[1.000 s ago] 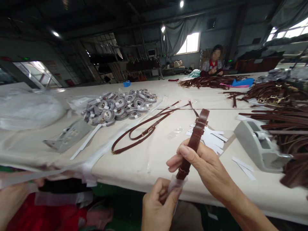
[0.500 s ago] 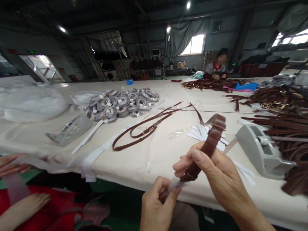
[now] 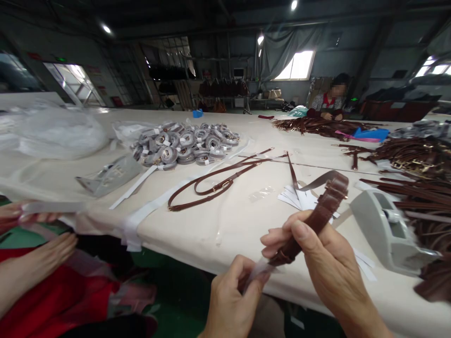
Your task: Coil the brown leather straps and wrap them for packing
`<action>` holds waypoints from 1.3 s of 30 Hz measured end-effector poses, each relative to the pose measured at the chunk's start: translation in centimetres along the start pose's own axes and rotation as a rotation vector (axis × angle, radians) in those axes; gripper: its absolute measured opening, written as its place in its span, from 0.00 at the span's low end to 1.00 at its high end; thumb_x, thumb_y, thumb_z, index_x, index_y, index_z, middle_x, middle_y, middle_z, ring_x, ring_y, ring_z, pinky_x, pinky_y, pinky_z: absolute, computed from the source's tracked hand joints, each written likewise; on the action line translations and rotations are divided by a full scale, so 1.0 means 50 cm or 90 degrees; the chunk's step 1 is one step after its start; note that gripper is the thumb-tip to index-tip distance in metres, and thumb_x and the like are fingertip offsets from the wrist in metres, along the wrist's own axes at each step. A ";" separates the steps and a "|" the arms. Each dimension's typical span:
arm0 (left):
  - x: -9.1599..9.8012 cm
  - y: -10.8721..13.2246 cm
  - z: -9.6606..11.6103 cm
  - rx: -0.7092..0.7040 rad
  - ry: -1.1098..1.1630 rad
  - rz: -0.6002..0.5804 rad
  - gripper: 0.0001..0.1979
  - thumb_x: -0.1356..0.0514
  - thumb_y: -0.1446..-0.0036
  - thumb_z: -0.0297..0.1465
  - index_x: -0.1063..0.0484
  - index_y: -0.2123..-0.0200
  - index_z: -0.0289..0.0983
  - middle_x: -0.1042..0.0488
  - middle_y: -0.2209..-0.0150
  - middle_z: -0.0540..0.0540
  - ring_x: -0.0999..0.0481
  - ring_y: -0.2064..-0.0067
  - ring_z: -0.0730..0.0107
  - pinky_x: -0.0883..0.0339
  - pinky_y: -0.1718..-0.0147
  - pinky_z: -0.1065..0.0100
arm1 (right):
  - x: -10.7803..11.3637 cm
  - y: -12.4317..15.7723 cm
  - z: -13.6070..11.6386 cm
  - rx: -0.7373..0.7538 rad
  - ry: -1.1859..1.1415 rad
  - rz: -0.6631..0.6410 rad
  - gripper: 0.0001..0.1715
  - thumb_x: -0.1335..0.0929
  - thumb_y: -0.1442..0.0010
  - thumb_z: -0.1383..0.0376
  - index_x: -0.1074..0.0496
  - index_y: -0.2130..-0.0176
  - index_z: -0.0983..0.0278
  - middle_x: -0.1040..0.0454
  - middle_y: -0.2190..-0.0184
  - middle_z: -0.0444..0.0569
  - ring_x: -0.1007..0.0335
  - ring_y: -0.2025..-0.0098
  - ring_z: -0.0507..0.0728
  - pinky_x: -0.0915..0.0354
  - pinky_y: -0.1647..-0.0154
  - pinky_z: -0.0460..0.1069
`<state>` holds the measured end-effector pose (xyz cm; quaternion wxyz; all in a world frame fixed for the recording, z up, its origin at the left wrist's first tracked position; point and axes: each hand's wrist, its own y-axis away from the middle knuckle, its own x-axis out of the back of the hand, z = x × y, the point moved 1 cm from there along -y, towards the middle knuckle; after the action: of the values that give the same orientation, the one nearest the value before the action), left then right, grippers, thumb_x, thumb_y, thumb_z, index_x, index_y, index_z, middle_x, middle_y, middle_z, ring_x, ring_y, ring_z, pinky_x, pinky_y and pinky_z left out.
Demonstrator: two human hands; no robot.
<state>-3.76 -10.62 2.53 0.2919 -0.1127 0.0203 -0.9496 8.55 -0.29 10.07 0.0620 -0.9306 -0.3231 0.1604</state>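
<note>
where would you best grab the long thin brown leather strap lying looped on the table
Grip the long thin brown leather strap at the near bend of its loop, pinching from above. It lies flat on the cream table, so only its top face is open, and that bend is nearest the edge.

Brown strap [image 3: 319, 217] and clear film [image 3: 259, 271] between both hands

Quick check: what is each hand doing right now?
Left hand: closed, pinching a clear film at the strap's end.
Right hand: closed on the brown strap.
</note>
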 end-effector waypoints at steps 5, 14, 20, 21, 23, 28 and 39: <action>0.002 -0.001 -0.013 0.022 0.008 -0.017 0.14 0.36 0.42 0.39 0.31 0.72 0.37 0.32 0.78 0.53 0.36 0.75 0.74 0.42 0.74 0.75 | 0.004 0.003 -0.022 0.011 0.009 0.022 0.14 0.36 0.30 0.54 0.32 0.60 0.62 0.19 0.63 0.52 0.21 0.68 0.59 0.25 0.66 0.52; 0.001 0.002 -0.004 0.027 -0.018 -0.037 0.12 0.37 0.41 0.40 0.26 0.69 0.38 0.31 0.77 0.52 0.36 0.75 0.74 0.44 0.75 0.75 | 0.003 0.008 -0.001 -0.007 0.026 0.006 0.14 0.36 0.29 0.54 0.31 0.60 0.62 0.19 0.63 0.51 0.20 0.67 0.57 0.25 0.68 0.48; -0.004 0.004 0.001 0.007 -0.030 0.008 0.17 0.36 0.43 0.40 0.33 0.78 0.37 0.41 0.80 0.54 0.43 0.77 0.76 0.48 0.76 0.74 | -0.010 -0.011 0.017 -0.021 0.036 -0.039 0.15 0.35 0.30 0.53 0.31 0.61 0.62 0.19 0.66 0.49 0.21 0.68 0.54 0.27 0.69 0.44; -0.003 0.003 0.002 0.014 -0.030 0.009 0.18 0.36 0.44 0.40 0.34 0.78 0.36 0.41 0.80 0.54 0.43 0.77 0.76 0.48 0.76 0.74 | -0.012 -0.013 0.019 -0.022 0.055 -0.036 0.16 0.35 0.30 0.53 0.30 0.61 0.63 0.19 0.65 0.49 0.22 0.67 0.54 0.28 0.68 0.44; -0.001 0.002 0.003 0.040 -0.005 0.004 0.19 0.35 0.45 0.41 0.35 0.78 0.36 0.40 0.80 0.54 0.43 0.76 0.76 0.48 0.76 0.74 | -0.013 -0.015 0.022 -0.020 0.094 -0.024 0.18 0.35 0.30 0.52 0.28 0.61 0.63 0.18 0.64 0.50 0.23 0.67 0.52 0.29 0.67 0.44; 0.006 0.003 0.001 0.105 0.118 -0.027 0.18 0.32 0.48 0.41 0.35 0.75 0.35 0.34 0.78 0.51 0.40 0.74 0.75 0.47 0.75 0.75 | -0.021 -0.014 0.016 -0.043 0.066 -0.051 0.20 0.36 0.30 0.51 0.26 0.60 0.64 0.19 0.58 0.52 0.22 0.59 0.56 0.29 0.61 0.46; 0.019 0.001 0.025 0.083 0.162 -0.034 0.20 0.29 0.52 0.41 0.35 0.75 0.35 0.29 0.77 0.50 0.35 0.74 0.75 0.45 0.74 0.76 | -0.057 -0.037 -0.026 -0.059 -0.061 -0.070 0.20 0.34 0.32 0.52 0.30 0.61 0.67 0.18 0.64 0.57 0.19 0.60 0.60 0.25 0.57 0.51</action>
<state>-4.20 -11.15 3.95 0.2682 0.0276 -0.0072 -0.9630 5.80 -0.64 12.46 0.0117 -0.9046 -0.3833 0.1861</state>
